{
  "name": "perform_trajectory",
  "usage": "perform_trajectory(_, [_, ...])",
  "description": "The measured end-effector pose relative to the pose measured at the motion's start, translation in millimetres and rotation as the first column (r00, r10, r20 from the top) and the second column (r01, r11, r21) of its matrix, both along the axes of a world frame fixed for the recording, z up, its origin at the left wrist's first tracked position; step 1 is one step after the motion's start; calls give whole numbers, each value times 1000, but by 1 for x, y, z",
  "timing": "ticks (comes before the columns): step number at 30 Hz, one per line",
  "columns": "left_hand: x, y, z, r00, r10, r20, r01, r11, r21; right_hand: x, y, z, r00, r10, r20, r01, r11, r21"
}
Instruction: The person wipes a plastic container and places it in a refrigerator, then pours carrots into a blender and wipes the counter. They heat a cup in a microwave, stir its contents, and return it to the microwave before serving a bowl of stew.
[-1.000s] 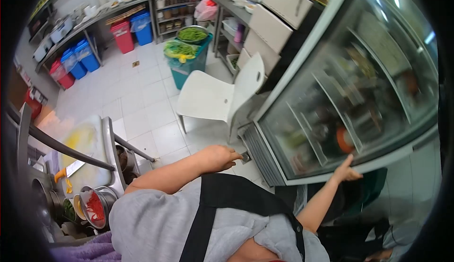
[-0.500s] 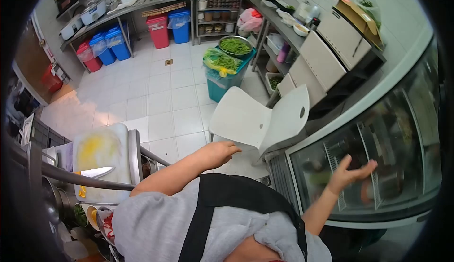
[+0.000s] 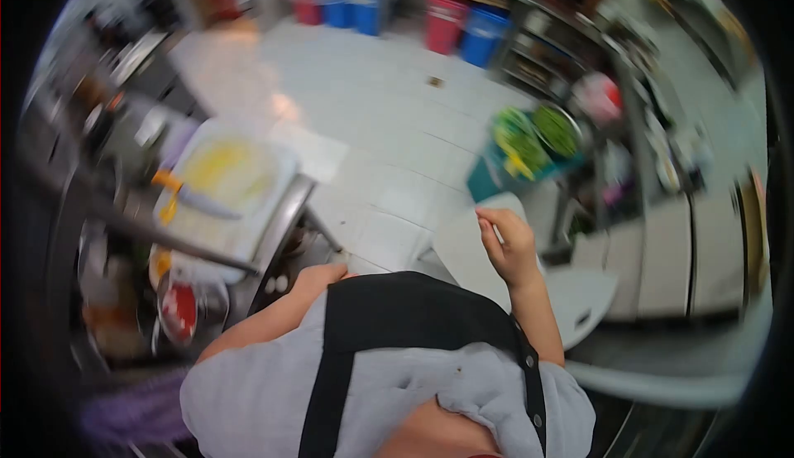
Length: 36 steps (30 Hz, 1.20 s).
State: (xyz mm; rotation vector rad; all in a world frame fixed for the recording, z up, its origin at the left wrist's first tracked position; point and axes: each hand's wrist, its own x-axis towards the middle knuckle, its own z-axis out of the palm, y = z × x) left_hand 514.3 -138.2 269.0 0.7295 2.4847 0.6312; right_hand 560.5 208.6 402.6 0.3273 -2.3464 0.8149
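Note:
My right hand (image 3: 510,247) is raised in front of the white chair (image 3: 471,239), fingers loosely curled with the thumb close to the index finger. Nothing shows in it. My left hand (image 3: 325,275) is low beside the black apron (image 3: 397,309), near the steel counter edge; its fingers are mostly hidden. On the counter to the left lies a white cutting board (image 3: 269,181) with yellow stains. A knife (image 3: 203,199) with an orange-yellow handle rests on it, apart from both hands. Below the board sits a clear container (image 3: 211,305) with something red inside.
A teal bin (image 3: 488,181) stands beyond the chair, topped by a bag of green vegetables (image 3: 517,139) and a bowl of green beans (image 3: 557,129). Red bins and blue bins (image 3: 484,36) line the far wall. Beige drawers (image 3: 666,251) stand at right. A metal bar (image 3: 165,234) crosses the left side.
The view has swung left, away from the glass-door fridge. My right hand has come from in front of the fridge to the chair, its spread fingers now curled. My left hand has drawn back towards the apron.

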Motion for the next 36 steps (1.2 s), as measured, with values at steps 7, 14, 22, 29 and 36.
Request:
perform_trajectory(7, [-3, 26, 24, 901, 395, -177, -334, 895, 296, -120, -68, -28, 828, 531, 180, -531, 846, -55])
perform_trajectory(14, [-82, 19, 58, 803, 529, -275, -378, 808, 451, -203, -103, -37, 686, 672, 280, -673, 732, -107])
perform_trajectory(22, [-149, 18, 38, 723, 633, -277, -482, 749, 455, -290, -119, -58, 561, 725, 399, -707, 671, -225])
perform_trajectory(29, [-230, 42, 23, 628, 767, -136, -653, 614, 443, -394, -114, -77, 413, 778, 474, -765, 579, -283])
perform_trajectory(36, [-336, 85, 35, 574, 771, -276, -570, 618, 542, -514, -91, -84, 271, 808, 523, -832, 470, -295])
